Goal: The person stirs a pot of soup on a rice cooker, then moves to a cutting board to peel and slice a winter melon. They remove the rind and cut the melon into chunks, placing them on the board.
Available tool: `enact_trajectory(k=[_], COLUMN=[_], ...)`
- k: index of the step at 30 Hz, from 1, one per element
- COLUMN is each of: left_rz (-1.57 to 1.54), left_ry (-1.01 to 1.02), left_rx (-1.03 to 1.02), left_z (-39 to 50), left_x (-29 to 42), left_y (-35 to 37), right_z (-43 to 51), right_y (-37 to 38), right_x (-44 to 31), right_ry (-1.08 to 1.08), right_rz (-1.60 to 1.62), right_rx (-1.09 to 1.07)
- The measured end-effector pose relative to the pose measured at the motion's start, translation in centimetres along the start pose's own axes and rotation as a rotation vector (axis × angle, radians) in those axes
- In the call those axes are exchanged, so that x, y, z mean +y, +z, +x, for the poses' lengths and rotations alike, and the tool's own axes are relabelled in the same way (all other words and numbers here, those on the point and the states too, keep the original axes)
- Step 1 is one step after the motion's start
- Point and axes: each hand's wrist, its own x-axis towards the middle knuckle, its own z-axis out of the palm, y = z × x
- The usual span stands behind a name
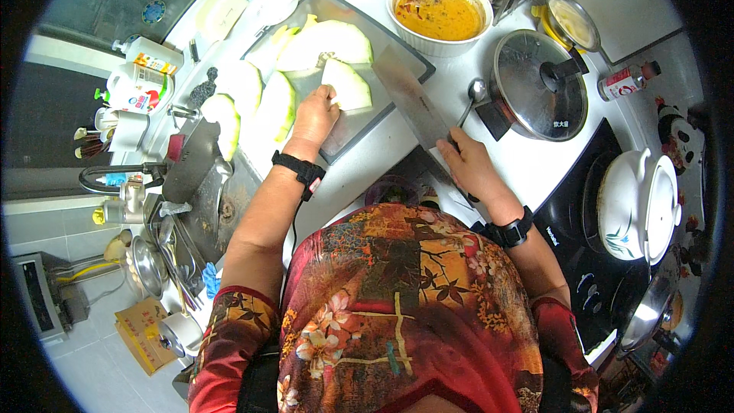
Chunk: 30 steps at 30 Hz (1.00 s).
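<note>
My left hand (pixel 317 113) holds the edge of a pale melon wedge (pixel 347 86) on a grey-rimmed cutting board (pixel 344 136). A larger melon piece (pixel 338 40) lies just behind it, with seeds at its inner edge. More wedges with green rind, such as a long curved one (pixel 281 106), lie at the board's left and beyond it. My right hand (pixel 467 163) is closed on the handle of a wide-bladed kitchen knife (pixel 421 104). Its blade slants up and left to the board's right side, beside the held wedge.
A white dish of orange-brown food (pixel 438 14) stands behind the board. To the right are a metal spoon (pixel 475 92), a glass-lidded pan (pixel 539 86) and a white lidded pot (pixel 631 206) on the black cooktop (pixel 565 206). The sink (pixel 200 206) and its faucet (pixel 126 178) lie left.
</note>
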Motion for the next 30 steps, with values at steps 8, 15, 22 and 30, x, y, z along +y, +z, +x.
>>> enact_trajectory(k=[8, 15, 22, 30], left_rz=[-0.672, -0.962, -0.985, -0.848], left_ry=[-0.361, -0.584, -0.592, -0.502], left_rx=[-0.263, -0.209, -0.161, -0.077], left_z=[1.2, 0.8, -0.2, -0.5], left_x=[1.9, 5.1, 5.5, 5.5], left_y=[-2.7, -5.6, -5.6, -3.7], right_z=[0.0, -0.5, -0.4, 0.3], right_y=[-0.1, 0.1, 0.6, 1.6], right_x=[0.0, -0.3, 0.1, 0.5], right_ry=[0.117, 0.065, -0.011, -0.323], right_rz=[0.213, 0.321, 0.264, -0.065], right_rx=[-0.104, -0.168, -0.212, -0.027])
